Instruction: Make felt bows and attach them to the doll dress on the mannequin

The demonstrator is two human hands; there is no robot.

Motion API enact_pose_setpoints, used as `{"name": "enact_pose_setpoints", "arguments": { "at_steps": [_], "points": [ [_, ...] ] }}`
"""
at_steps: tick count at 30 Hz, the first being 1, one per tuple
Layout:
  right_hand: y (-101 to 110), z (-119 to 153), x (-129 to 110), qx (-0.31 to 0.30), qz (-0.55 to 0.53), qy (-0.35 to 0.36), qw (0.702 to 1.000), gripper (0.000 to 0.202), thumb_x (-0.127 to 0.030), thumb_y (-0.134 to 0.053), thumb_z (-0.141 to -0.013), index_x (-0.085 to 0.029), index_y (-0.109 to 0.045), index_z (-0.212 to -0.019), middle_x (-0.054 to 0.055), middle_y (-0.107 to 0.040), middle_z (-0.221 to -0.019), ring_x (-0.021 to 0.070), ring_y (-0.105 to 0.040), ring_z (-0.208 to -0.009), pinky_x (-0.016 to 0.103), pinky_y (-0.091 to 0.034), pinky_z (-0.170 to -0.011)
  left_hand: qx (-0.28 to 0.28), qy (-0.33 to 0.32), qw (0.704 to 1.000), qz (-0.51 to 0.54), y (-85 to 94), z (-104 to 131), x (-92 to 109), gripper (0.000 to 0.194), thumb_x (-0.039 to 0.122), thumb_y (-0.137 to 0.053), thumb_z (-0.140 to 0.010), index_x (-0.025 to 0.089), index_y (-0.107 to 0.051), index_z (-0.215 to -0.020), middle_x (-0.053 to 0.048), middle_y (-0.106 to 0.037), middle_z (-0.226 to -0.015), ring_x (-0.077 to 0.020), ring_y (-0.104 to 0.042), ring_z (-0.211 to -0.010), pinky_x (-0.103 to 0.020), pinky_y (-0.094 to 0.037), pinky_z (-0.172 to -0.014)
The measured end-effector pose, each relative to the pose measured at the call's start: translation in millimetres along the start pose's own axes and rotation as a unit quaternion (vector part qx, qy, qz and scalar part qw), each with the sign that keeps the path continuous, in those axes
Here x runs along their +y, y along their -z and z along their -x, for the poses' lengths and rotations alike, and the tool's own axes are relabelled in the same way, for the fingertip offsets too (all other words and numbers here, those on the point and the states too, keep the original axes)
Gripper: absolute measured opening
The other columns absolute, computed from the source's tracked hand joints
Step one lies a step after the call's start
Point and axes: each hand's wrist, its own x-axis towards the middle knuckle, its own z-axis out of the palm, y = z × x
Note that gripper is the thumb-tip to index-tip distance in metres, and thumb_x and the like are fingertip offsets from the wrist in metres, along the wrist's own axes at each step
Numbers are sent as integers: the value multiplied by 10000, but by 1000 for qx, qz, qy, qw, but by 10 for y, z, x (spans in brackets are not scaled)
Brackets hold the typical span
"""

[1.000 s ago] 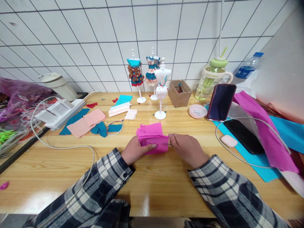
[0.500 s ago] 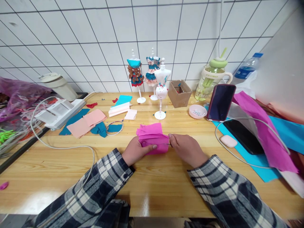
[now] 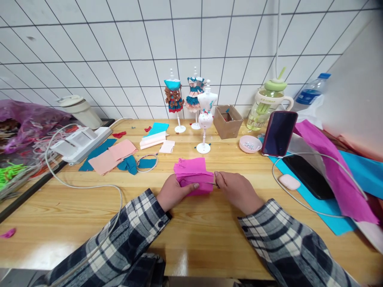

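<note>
A folded piece of bright pink crepe-like material [image 3: 191, 167], with pen marks near its upper left, is held just above the table. My left hand [image 3: 173, 192] grips its lower left part, the thumb lying flat across the front. At its right edge my right hand [image 3: 237, 190] is closed on a thin metal tool [image 3: 216, 184] that looks like small scissors. The tool's slim blade runs along the pink layers; its handles are hidden inside my fingers. Beyond the hands stands a white mini dress form [image 3: 207, 101].
Two dressed mini forms [image 3: 173, 95] and a cardboard box [image 3: 228, 123] stand behind. A bead bowl [image 3: 250, 144], a propped phone [image 3: 279, 133] and a drink jug [image 3: 265, 103] are at right. Peach scraps [image 3: 113, 156], a power strip [image 3: 82, 145] and a white cable [image 3: 89, 186] lie left.
The whole view has shifted slightly, so everything sits a little lower and to the right. Both hands keep their hold on the pink material and the tool, with hardly any movement.
</note>
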Motion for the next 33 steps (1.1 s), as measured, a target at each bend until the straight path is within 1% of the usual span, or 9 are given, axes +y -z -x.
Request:
{"name": "enact_pose_setpoints", "arguments": {
  "at_steps": [4, 11, 18, 21, 25, 33],
  "points": [
    [-1, 0, -1, 1, 1, -3, 1000, 476, -372, -191, -982, -224, -621, -841, 43, -696, -855, 172, -614, -766, 284, -276, -587, 3, -9, 1000, 2, -2, 5, 11, 510, 408, -721, -679, 167, -637, -1121, -63, -682, -1135, -265, -626, -1050, -398, -461, -974],
    [-1, 14, -4, 8, 1, -3, 1000, 489, -381, -180, -984, -238, -627, -844, 24, -689, -814, 163, -599, -734, 274, -275, -584, -4, -2, 1000, 3, 3, 12, 17, 506, 397, -716, -689, 152, -631, -1124, -71, -685, -1128, -269, -626, -1049, -399, -470, -962],
    [6, 19, -13, 11, -2, -4, 1000, 501, -378, -172, -984, -235, -630, -841, 36, -693, -839, 177, -614, -767, 276, -292, -588, -2, -8, 1000, 0, 2, 10, 4, 510, 410, -722, -681, 165, -634, -1120, -58, -685, -1129, -269, -629, -1041, -396, -464, -969],
    [6, 19, -17, 13, 2, 1, 1000, 498, -368, -169, -984, -234, -624, -831, 34, -694, -828, 180, -619, -759, 280, -287, -583, -6, -4, 1000, -1, -1, 10, 10, 499, 416, -716, -683, 170, -636, -1111, -58, -687, -1124, -271, -627, -1045, -412, -462, -972],
    [11, 18, -13, 7, 8, 2, 1000, 473, -358, -188, -982, -227, -621, -841, 41, -695, -845, 181, -625, -764, 283, -288, -583, 3, 2, 1000, 0, -1, 7, 13, 507, 416, -717, -677, 177, -632, -1116, -58, -682, -1133, -273, -618, -1061, -429, -455, -983],
    [8, 12, 2, 12, 11, -5, 1000, 477, -361, -187, -979, -224, -616, -821, 46, -701, -854, 176, -621, -773, 278, -293, -598, 1, 5, 1000, -6, 8, 7, 28, 526, 407, -723, -672, 162, -629, -1128, -59, -679, -1140, -265, -618, -1061, -401, -457, -977]
  ]
}}
